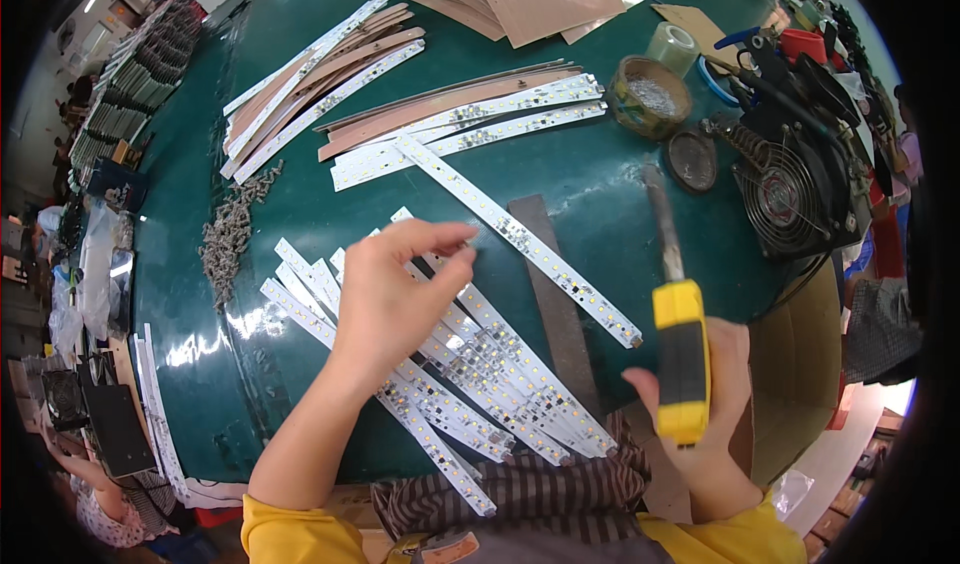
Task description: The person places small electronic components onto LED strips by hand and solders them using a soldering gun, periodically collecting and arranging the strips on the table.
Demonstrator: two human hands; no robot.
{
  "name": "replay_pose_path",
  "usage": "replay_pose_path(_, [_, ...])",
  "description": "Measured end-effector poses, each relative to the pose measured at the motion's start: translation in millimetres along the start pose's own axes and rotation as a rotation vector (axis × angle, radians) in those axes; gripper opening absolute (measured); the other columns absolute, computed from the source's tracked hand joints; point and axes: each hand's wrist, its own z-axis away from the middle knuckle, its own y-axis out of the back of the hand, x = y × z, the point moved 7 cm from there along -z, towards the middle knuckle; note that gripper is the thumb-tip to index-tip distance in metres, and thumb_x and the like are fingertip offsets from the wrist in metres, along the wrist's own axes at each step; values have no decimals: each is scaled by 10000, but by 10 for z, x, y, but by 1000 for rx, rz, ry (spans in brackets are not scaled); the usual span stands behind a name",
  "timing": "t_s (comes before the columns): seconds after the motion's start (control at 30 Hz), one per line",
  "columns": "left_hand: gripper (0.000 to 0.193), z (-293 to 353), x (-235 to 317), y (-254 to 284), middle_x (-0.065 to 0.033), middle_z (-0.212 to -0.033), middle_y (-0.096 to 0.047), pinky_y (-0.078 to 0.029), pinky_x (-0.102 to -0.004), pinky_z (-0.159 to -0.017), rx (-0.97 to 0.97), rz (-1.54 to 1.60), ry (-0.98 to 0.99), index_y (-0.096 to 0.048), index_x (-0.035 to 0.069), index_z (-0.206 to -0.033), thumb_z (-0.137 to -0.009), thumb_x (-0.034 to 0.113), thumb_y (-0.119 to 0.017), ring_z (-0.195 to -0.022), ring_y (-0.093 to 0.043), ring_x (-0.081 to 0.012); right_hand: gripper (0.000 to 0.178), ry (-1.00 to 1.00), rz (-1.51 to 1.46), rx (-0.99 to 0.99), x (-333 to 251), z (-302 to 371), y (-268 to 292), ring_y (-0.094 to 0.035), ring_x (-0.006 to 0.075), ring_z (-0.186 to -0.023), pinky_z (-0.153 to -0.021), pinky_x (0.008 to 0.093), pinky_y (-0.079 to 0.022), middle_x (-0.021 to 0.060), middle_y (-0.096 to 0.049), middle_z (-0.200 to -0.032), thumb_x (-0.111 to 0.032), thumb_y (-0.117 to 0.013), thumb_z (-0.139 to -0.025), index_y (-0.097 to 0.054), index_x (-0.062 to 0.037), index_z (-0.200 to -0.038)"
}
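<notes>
My right hand [715,414] grips a yellow-and-black soldering gun [682,359], its metal barrel pointing up and away. My left hand [400,284] hovers over a fanned pile of white LED strip boards [530,384], thumb and forefinger bent toward each other in a pinch; anything between them is too small to make out. A single LED strip board [520,239] lies slantwise between my hands, its far end on a stack of others. Beneath it rests a flat dark bar [560,304].
Small grey parts [235,234] lie heaped on the left of the green table [190,374]. LED boards and brown strips [320,94] are stacked farther back. A tape roll [650,97], a round tin [691,159] and a fan [782,199] stand at right, beside a cardboard box [800,364].
</notes>
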Motion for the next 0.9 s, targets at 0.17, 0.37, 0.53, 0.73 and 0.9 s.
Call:
replay_pose_path(0.17, [170,81,13,-167,-70,-840,-727,-483,-269,-722,-62,34,25,-764,15,-972,-815,75,-744,-757,-624,-117,464,-9,-61,3,43,-124,-174,-554,239,-807,-722,320,-443,97,-563,-911,-91,-863,-685,-606,-25,-1065])
replay_pose_path(0.37, [175,126,-114,-217,-53,-753,-700,-454,-244,-576,42,74,58,-762,-1,-959,-803,77,-751,-624,-570,-81,328,-61,-94,-31,55,-120,-197,-551,225,-754,-668,288,-435,103,-551,-850,-99,-773,-736,-611,-13,-1007])
replay_pose_path(0.53, [176,134,-73,-212,-52,-749,-703,-457,-230,-571,54,-50,35,-763,-5,-944,-791,80,-763,-616,-578,-70,487,37,-53,36,17,-158,-202,-560,273,-787,-694,339,-474,99,-666,-954,-94,-819,-632,-636,-15,-1076])
replay_pose_path(0.73, [155,132,-41,-186,-58,-758,-715,-476,-240,-624,103,-99,-70,-762,-11,-925,-790,64,-774,-654,-601,-83,534,60,-8,47,20,-209,-239,-560,278,-793,-699,347,-479,103,-663,-955,-103,-835,-613,-631,-17,-1098])
replay_pose_path(0.9, [145,121,-61,-203,-50,-757,-713,-475,-234,-636,87,-94,-7,-758,-14,-917,-795,62,-776,-671,-597,-75,528,38,-1,39,45,-217,-265,-555,284,-791,-684,358,-474,103,-620,-870,-121,-845,-609,-624,-25,-1078])
